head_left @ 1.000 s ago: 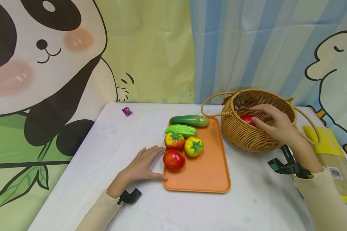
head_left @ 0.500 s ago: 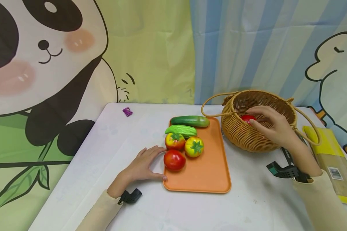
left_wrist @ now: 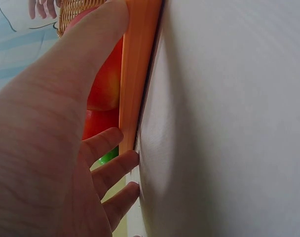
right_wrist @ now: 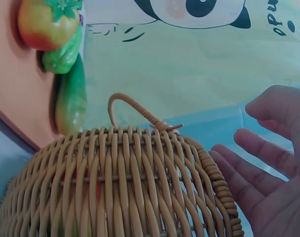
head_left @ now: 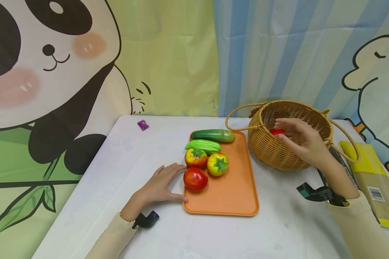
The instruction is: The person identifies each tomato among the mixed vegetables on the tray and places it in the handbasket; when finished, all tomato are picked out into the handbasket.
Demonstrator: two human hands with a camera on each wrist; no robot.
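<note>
My left hand (head_left: 163, 184) rests at the left edge of the orange tray (head_left: 228, 196), thumb and fingertips at its rim, holding nothing. Beside it on the tray lies a glossy red fruit (head_left: 195, 179). Two yellow-red tomato-like fruits with green leaf tops, one yellower (head_left: 218, 164), sit behind it, then a bumpy light green bitter melon (head_left: 203, 145) and a dark green cucumber (head_left: 213, 135). Over the mouth of the wicker basket (head_left: 278, 154) hovers my right hand (head_left: 306, 142), fingers loosely bent. The right wrist view shows nothing in its grasp. A red thing (head_left: 277, 132) lies inside the basket, partly hidden by that hand.
A yellow-and-clear packet (head_left: 376, 183) lies right of the basket, with a dark flat item (head_left: 340, 162) beside it. Toward the back left is a small purple wrapped sweet (head_left: 143, 125). The basket's looped handle (head_left: 235, 117) sticks out toward the tray. A printed curtain (head_left: 175, 57) stands behind the table.
My right hand has shifted slightly left and up, its fingers coming away from the red thing, which stays in the basket. The left hand and the tray have not moved.
</note>
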